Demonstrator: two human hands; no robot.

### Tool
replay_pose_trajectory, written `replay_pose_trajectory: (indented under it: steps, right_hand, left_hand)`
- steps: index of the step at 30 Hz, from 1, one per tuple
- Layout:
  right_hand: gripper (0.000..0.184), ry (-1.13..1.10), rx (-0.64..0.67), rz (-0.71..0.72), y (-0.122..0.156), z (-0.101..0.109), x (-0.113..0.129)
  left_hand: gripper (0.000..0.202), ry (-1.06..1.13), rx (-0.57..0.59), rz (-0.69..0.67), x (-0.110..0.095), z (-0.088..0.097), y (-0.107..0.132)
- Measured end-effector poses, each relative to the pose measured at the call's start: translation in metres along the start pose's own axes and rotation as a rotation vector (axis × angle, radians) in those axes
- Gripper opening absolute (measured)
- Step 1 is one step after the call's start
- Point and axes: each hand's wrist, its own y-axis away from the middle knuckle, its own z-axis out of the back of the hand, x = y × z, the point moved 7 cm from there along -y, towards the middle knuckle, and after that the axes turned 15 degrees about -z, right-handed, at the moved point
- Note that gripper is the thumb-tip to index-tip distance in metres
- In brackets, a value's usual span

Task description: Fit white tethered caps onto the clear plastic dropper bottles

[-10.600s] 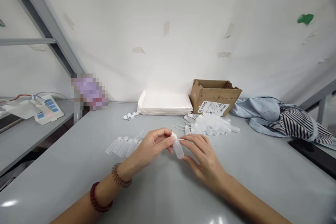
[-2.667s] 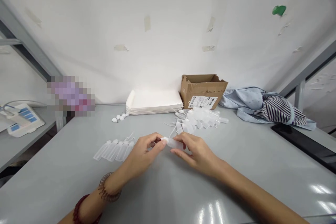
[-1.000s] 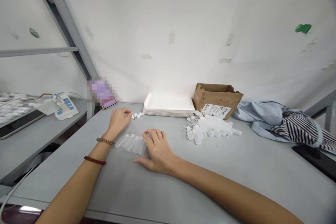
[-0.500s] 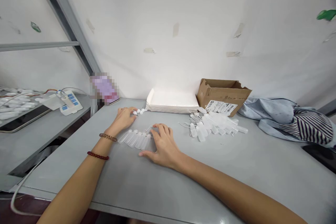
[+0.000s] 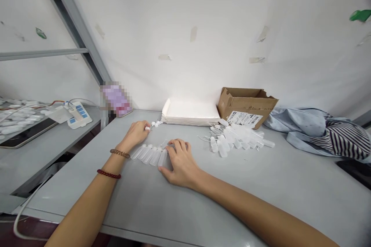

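Observation:
Near the back left of the table, my left hand (image 5: 136,132) is closed in a pinch on a small white cap (image 5: 147,128). Several more small white caps (image 5: 157,124) lie just beyond its fingertips. A row of clear plastic tubes (image 5: 147,155) with white tops and thin loops lies slanted side by side between my hands. My right hand (image 5: 181,164) has its thumb at the bottom and its index finger at the top of the rightmost plastic tube (image 5: 162,158). Part of that tube's right side is hidden behind the fingers.
A loose pile of similar tubes (image 5: 239,137) lies right of centre, before an open cardboard box (image 5: 246,104). A white stack of envelopes or sheets (image 5: 191,114) rests against the wall. A phone (image 5: 117,100) leans at the back left; light-blue cloth (image 5: 304,123) lies at the right.
My right thumb has drawn in toward the rightmost tube, which now lies slightly apart from its neighbour. My left fingers have closed on a small white cap nearest them.

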Motion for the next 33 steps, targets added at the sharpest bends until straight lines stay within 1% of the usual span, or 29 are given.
replay_pose_trajectory:
  steps: [4, 6, 8, 11, 12, 14, 16, 18, 19, 21, 22, 23, 25, 28, 30, 33]
  right_hand:
    - [0.045, -0.021, -0.014, -0.002, 0.001, 0.001, 0.000]
    - [0.046, -0.035, -0.038, -0.012, 0.001, 0.005, -0.002]
    - [0.046, -0.048, -0.077, -0.020, 0.002, 0.014, -0.007]
    - [0.045, -0.063, -0.160, -0.023, 0.007, 0.034, -0.021]
    - [0.045, -0.067, -0.194, -0.025, 0.010, 0.042, -0.027]
    - [0.047, -0.060, -0.256, 0.031, 0.021, 0.055, -0.035]
    - [0.050, -0.042, -0.272, 0.067, 0.032, 0.063, -0.042]
    - [0.053, -0.007, -0.259, 0.064, 0.042, 0.069, -0.047]
    - [0.054, 0.016, -0.250, 0.065, 0.047, 0.072, -0.048]
    - [0.056, 0.055, -0.223, 0.083, 0.053, 0.077, -0.047]
    - [0.056, 0.063, -0.206, 0.099, 0.056, 0.079, -0.046]
    - [0.056, 0.066, -0.185, 0.113, 0.058, 0.081, -0.045]
    - [0.054, 0.067, -0.138, 0.134, 0.059, 0.082, -0.043]
    - [0.053, 0.074, -0.095, 0.141, 0.058, 0.081, -0.043]
    - [0.053, 0.072, -0.088, 0.137, 0.058, 0.081, -0.043]
    - [0.052, 0.060, -0.071, 0.126, 0.057, 0.082, -0.044]
  left_hand:
    - [0.029, 0.027, 0.007, 0.021, -0.001, 0.000, 0.002]
    - [0.029, 0.048, -0.006, 0.030, -0.001, 0.001, 0.004]
    - [0.028, 0.077, -0.027, 0.028, -0.003, 0.003, 0.006]
    - [0.017, 0.138, -0.080, -0.004, -0.014, 0.013, 0.008]
    - [0.015, 0.165, -0.103, -0.020, -0.021, 0.017, 0.008]
    - [0.018, 0.241, -0.142, -0.066, -0.041, 0.024, 0.010]
    - [0.025, 0.350, -0.154, -0.129, -0.070, 0.028, 0.013]
    - [0.030, 0.464, -0.139, -0.197, -0.102, 0.028, 0.021]
    - [0.031, 0.537, -0.118, -0.226, -0.118, 0.026, 0.025]
    - [0.026, 0.825, -0.037, -0.245, -0.146, 0.017, 0.035]
    - [0.025, 0.918, 0.001, -0.236, -0.156, 0.012, 0.039]
    - [0.024, 0.994, 0.015, -0.219, -0.163, 0.007, 0.042]
    - [0.024, 1.096, 0.032, -0.146, -0.169, -0.002, 0.045]
    - [0.026, 1.174, 0.041, -0.038, -0.169, -0.015, 0.046]
    - [0.026, 1.197, 0.052, -0.004, -0.168, -0.020, 0.046]
    - [0.027, 1.236, 0.073, 0.004, -0.169, -0.024, 0.047]
